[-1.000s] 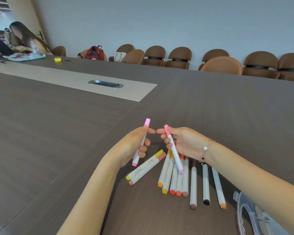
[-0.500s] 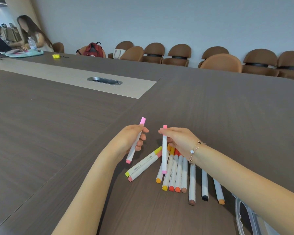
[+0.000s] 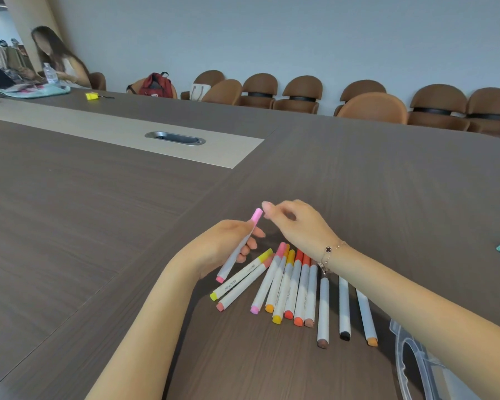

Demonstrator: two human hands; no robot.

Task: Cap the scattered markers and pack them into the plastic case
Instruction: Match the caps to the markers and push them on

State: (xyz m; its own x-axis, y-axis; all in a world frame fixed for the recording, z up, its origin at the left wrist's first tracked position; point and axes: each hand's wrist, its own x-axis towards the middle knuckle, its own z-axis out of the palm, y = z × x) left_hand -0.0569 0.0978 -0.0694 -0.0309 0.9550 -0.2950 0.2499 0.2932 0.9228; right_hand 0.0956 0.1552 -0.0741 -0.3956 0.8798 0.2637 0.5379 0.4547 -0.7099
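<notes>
Trouble from the head view: our left hand (image 3: 223,246) grips the pink marker (image 3: 241,246) above the tabletop (image 3: 98,226), our loosely curled, empty right hand (image 3: 293,223) could nudge the capped row (image 3: 295,287) rolling, far from the plastic case (image 3: 416,368)

Left hand (image 3: 227,243) held palm-inward, fingers (image 3: 250,246) curled round a pink marker (image 3: 240,245), thumb across its barrel. Right hand (image 3: 298,223) arched above, wrist cocked, fingers loosely bent and holding nothing, fingertips just beside the marker's upper end. Both forearms reach forward, bare.
</notes>
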